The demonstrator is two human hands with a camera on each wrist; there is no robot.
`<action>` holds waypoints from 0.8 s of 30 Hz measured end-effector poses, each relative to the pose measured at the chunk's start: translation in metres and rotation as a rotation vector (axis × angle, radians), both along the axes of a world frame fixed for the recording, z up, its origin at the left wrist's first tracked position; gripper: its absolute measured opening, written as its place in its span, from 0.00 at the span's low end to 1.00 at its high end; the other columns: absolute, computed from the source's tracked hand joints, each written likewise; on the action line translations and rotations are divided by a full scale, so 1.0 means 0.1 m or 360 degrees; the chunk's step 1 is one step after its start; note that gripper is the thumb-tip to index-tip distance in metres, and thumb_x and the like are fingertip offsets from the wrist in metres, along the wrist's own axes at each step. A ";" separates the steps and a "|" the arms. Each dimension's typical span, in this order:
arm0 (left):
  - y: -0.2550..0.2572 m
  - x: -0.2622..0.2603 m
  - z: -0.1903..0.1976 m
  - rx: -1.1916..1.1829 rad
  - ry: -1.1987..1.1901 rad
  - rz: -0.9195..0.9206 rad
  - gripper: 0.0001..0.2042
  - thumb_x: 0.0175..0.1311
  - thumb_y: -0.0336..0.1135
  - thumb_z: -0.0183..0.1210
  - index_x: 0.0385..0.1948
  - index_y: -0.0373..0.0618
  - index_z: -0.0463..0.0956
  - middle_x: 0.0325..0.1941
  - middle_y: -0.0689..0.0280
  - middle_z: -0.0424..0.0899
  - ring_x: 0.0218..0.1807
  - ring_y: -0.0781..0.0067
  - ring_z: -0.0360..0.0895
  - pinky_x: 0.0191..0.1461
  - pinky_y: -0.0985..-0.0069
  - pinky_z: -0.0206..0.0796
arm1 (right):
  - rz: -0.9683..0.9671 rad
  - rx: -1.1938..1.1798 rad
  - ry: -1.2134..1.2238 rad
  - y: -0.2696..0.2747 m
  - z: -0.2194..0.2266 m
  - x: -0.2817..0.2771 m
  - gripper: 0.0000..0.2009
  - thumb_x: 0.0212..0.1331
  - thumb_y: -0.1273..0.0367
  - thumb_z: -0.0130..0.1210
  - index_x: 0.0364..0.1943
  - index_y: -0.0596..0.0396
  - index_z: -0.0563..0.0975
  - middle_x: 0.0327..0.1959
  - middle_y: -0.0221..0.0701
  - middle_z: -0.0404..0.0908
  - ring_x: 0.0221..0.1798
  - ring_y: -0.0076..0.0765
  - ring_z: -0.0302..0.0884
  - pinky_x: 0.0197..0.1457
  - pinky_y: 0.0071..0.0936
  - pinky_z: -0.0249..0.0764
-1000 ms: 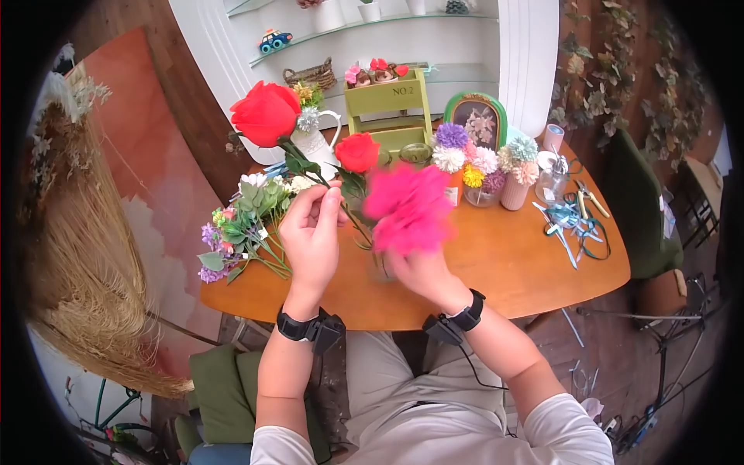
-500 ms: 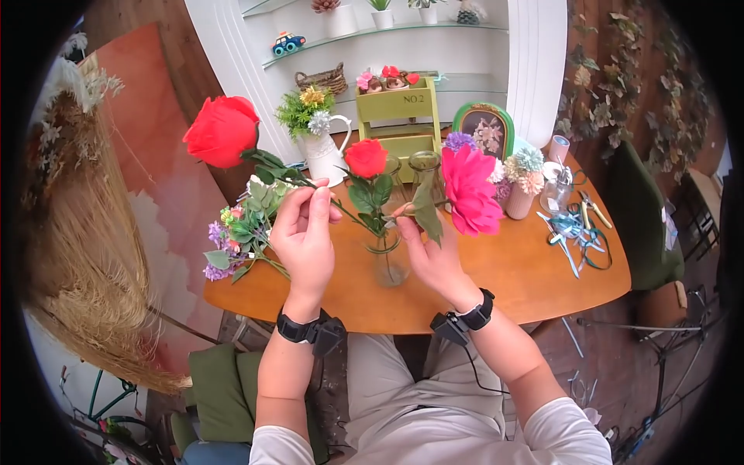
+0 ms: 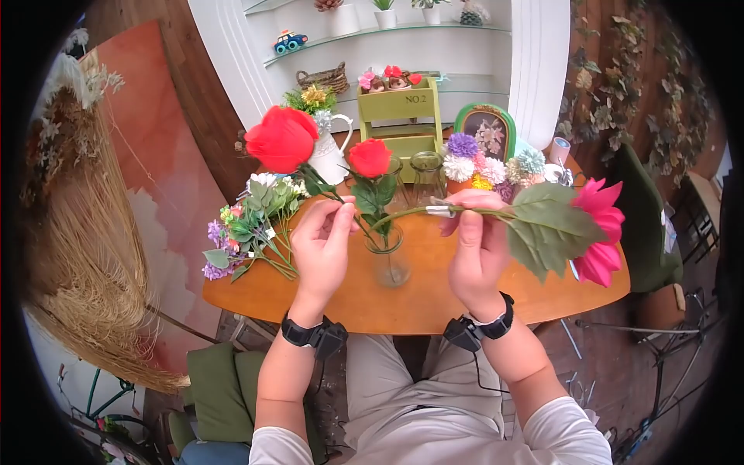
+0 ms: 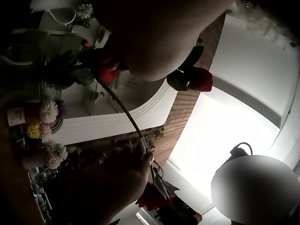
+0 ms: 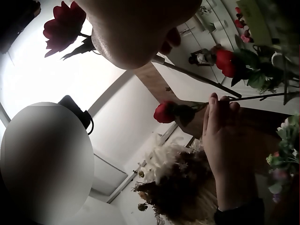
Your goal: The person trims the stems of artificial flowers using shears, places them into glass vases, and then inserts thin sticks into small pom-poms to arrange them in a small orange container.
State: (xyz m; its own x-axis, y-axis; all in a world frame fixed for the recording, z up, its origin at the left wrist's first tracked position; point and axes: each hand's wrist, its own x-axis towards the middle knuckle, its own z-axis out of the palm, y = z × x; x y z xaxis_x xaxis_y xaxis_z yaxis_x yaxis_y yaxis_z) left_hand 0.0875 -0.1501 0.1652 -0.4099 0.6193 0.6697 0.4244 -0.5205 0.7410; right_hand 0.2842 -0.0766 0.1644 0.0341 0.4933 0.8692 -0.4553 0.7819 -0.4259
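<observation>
My left hand (image 3: 322,248) pinches the dark stem of a large red rose (image 3: 281,139), whose bloom tilts up and left. In my right hand (image 3: 477,260), thumb and fingers grip the stem of a bright pink flower (image 3: 601,232); its bloom points right, with a broad green leaf (image 3: 546,221) below it. A pale silvery band (image 3: 440,211) shows on that stem, which runs left toward my left hand. Between both hands stands a clear glass vase (image 3: 394,271) holding a smaller red rose (image 3: 370,159). The right wrist view also shows the large rose (image 5: 165,111).
Loose mixed flowers (image 3: 252,225) lie at the table's left. Behind are a white pitcher (image 3: 329,163), a green wooden stand (image 3: 399,105), a green-framed picture (image 3: 488,132) and pompom flowers (image 3: 461,155). Green chairs (image 3: 659,217) flank the table.
My right hand has moved right with the pink flower, whose bloom now points right and stem left. The large red rose swung left, then back right, still in my left hand.
</observation>
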 end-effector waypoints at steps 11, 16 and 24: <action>-0.04 -0.10 -0.37 -0.0708 0.0264 0.0052 0.11 0.73 0.31 0.66 0.51 0.34 0.85 0.42 0.69 0.87 0.38 0.87 0.76 0.42 0.83 0.70 | 0.0181 -0.0294 -0.0292 -0.04 -0.07 0.22 0.08 0.76 0.70 0.55 0.50 0.60 0.77 0.44 0.34 0.81 0.41 0.27 0.79 0.45 0.28 0.77; -0.20 0.00 -0.38 -0.0609 0.0297 0.0264 0.11 0.71 0.30 0.66 0.50 0.36 0.85 0.38 0.69 0.85 0.34 0.84 0.75 0.38 0.81 0.69 | 0.0117 -0.0142 -0.0629 -0.13 -0.12 0.22 0.09 0.72 0.70 0.59 0.48 0.62 0.78 0.40 0.37 0.84 0.37 0.34 0.82 0.42 0.30 0.77; -0.94 0.32 -0.45 -0.0501 0.0438 -0.0171 0.09 0.65 0.25 0.68 0.46 0.35 0.85 0.39 0.64 0.85 0.31 0.77 0.78 0.36 0.78 0.72 | 0.0008 0.0319 -0.1056 -0.35 -0.22 0.11 0.12 0.65 0.71 0.62 0.50 0.59 0.82 0.44 0.42 0.85 0.46 0.53 0.85 0.51 0.43 0.78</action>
State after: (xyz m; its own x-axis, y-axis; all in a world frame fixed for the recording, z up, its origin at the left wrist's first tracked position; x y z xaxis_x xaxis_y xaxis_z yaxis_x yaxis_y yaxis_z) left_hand 0.1195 -0.2444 0.1202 -0.1644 0.8402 0.5168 0.5842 -0.3393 0.7373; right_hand 0.2954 -0.1118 0.1422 -0.5382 0.3196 0.7799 -0.1523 0.8732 -0.4630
